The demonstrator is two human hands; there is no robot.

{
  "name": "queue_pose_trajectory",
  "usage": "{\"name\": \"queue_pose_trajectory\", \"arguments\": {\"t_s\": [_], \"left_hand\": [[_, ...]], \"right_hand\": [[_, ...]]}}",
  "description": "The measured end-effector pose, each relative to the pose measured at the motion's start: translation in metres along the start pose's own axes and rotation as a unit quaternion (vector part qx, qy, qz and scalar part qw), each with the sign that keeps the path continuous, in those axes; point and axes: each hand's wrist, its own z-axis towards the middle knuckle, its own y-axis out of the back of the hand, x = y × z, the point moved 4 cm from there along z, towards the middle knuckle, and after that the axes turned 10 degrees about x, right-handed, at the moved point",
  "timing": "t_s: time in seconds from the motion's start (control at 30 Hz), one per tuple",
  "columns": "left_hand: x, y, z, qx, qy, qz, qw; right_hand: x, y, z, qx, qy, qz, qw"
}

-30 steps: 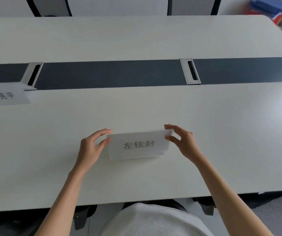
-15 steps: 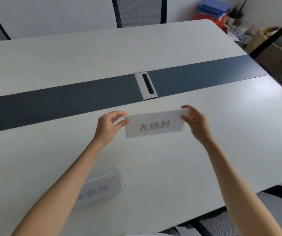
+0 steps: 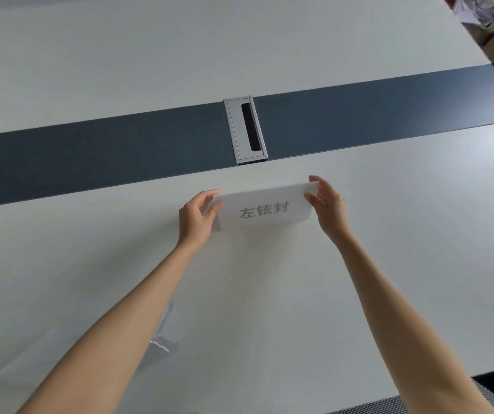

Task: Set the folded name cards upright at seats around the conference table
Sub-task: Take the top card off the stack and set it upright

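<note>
2 hands on 1 name card [image 3: 265, 209], pinched at its short ends: left hand [image 3: 195, 218] with thumb and fingers closed on the left end, right hand [image 3: 327, 206] closed the same way on the right end. Held out at full reach over the conference table [image 3: 404, 234], just on the near side of the dark centre strip [image 3: 90, 156] and a little to the near right of the silver cable hatch [image 3: 245, 130]. Printed face toward the camera, characters readable, top fold edge slightly farther off than the lower edge. Long axis running left to right, roughly in line with the strip, rising a touch toward the right. Lower edge seemingly at or just above the tabletop; contact not clear from this angle. Neither hand nearer than the other: card square between them, equal reach on both sides. Judged as the setting-down step, so probably a straight lowering with both ends level, then both pinches eased apart together. Lopsided release likely to twist or tip so light a piece. 1 more stand [image 3: 162, 333], clear and partly hidden behind the left forearm, close to the near edge.
</note>
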Motion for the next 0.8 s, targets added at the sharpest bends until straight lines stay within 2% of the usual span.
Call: {"name": "queue_pose_trajectory", "arguments": {"t_s": [0.1,0.23,0.4,0.6,0.8], "left_hand": [[0.004,-0.007,-0.005,-0.026,0.030,-0.042,0.998],[0.026,-0.021,-0.027,-0.066,0.110,-0.130,0.983],[0.027,-0.040,-0.037,0.002,0.114,-0.118,0.986],[0.008,-0.033,-0.010,0.036,0.117,-0.121,0.985],[-0.003,-0.026,0.007,0.041,0.136,-0.119,0.983]], "right_hand": [[-0.004,-0.003,-0.006,0.003,0.002,0.076,0.997],[-0.023,-0.015,-0.032,0.006,-0.014,0.144,0.989],[-0.028,-0.031,-0.035,0.006,-0.038,0.171,0.984],[-0.003,-0.026,0.002,0.036,-0.051,0.097,0.993],[0.010,-0.028,0.028,0.075,-0.010,0.063,0.995]]}}
